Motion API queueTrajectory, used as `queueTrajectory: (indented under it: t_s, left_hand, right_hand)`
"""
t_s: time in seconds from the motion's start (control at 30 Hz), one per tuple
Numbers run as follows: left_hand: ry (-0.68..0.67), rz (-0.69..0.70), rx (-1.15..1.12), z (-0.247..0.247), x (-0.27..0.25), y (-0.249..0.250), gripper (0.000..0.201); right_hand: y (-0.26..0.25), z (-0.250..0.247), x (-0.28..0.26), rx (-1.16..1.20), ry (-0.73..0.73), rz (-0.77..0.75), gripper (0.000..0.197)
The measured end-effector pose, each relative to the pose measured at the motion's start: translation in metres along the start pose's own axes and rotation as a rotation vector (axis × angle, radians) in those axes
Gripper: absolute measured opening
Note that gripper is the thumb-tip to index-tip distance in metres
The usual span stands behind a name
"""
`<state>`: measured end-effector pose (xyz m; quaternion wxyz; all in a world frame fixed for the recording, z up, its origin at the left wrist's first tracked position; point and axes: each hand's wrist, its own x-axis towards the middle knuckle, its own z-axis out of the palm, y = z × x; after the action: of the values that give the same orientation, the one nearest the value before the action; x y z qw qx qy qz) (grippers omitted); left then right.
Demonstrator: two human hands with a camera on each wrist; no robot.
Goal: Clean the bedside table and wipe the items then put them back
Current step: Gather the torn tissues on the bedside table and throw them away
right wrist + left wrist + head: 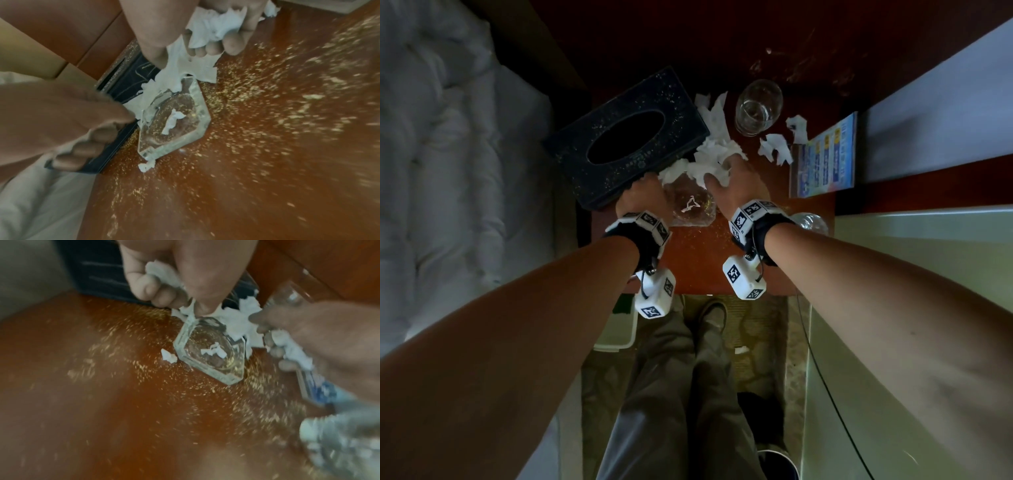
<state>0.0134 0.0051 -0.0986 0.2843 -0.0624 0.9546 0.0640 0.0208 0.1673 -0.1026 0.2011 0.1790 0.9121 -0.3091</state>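
Torn white tissue (709, 161) lies heaped between the black tissue box (626, 137) and a clear glass ashtray (691, 205) on the red-brown bedside table (698, 260). My left hand (645, 193) curls its fingers (152, 288) round a wad of tissue (162, 272) at the ashtray's (211, 353) far left corner. My right hand (729, 178) grips another bunch of tissue (216, 27) just beyond the ashtray (174, 123). A small tissue scrap lies inside the ashtray. Golden crumbs (257, 97) speckle the tabletop.
A drinking glass (756, 106) stands at the back, with tissue scraps (777, 147) beside it. A blue printed card (825, 157) stands at the right. A clear bottle (810, 222) lies by my right wrist. The bed (448, 171) is on the left, a white bin (616, 329) below.
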Motion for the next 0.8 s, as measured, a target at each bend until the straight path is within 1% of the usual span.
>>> queueTrajectory:
  t_s: [0.07, 0.13, 0.23, 0.3, 0.33, 0.43, 0.47, 0.5, 0.6, 0.63, 0.73, 0.8]
  left_hand:
    - [-0.049, -0.098, -0.089, 0.004, 0.002, -0.008, 0.056]
    - [-0.068, -0.131, -0.117, 0.008, 0.006, -0.014, 0.063]
    - [-0.16, -0.08, -0.083, 0.014, 0.007, -0.023, 0.061]
    - [-0.192, -0.026, -0.062, 0.018, 0.007, -0.028, 0.059]
    - [-0.205, -0.019, -0.058, 0.021, 0.008, -0.03, 0.062]
    - [-0.243, -0.047, -0.012, 0.029, 0.006, -0.031, 0.081]
    - [-0.236, -0.05, -0.007, 0.032, 0.005, -0.031, 0.079]
    - [-0.219, -0.05, -0.01, 0.034, 0.004, -0.031, 0.069]
    - [-0.153, -0.007, -0.02, 0.04, 0.004, -0.03, 0.026]
    - [-0.158, 0.009, -0.013, 0.04, 0.004, -0.029, 0.021]
    - [-0.175, 0.012, -0.042, 0.038, 0.001, -0.029, 0.02]
    - [-0.147, 0.015, -0.092, 0.038, 0.0, -0.031, 0.021]
  right_hand:
    - [-0.005, 0.003, 0.004, -0.039, -0.006, 0.003, 0.047]
    - [-0.01, 0.006, 0.009, -0.061, -0.012, -0.008, 0.042]
    - [-0.015, 0.01, 0.013, -0.121, 0.001, -0.063, 0.025]
    - [-0.017, 0.011, 0.013, -0.125, 0.014, -0.069, 0.019]
    - [-0.017, 0.011, 0.012, -0.108, 0.029, -0.071, 0.019]
    - [-0.017, 0.009, 0.008, -0.011, 0.082, -0.051, 0.02]
    - [-0.016, 0.007, 0.006, 0.019, 0.091, -0.028, 0.018]
    - [-0.014, 0.006, 0.005, 0.046, 0.1, -0.007, 0.015]
    - [-0.007, 0.003, 0.0, 0.12, 0.127, 0.03, 0.011]
    - [-0.005, 0.002, -0.001, 0.13, 0.127, 0.029, 0.013]
    - [-0.001, 0.003, -0.005, 0.132, 0.113, 0.02, 0.025]
    - [0.001, 0.005, -0.004, 0.143, 0.086, 0.042, 0.023]
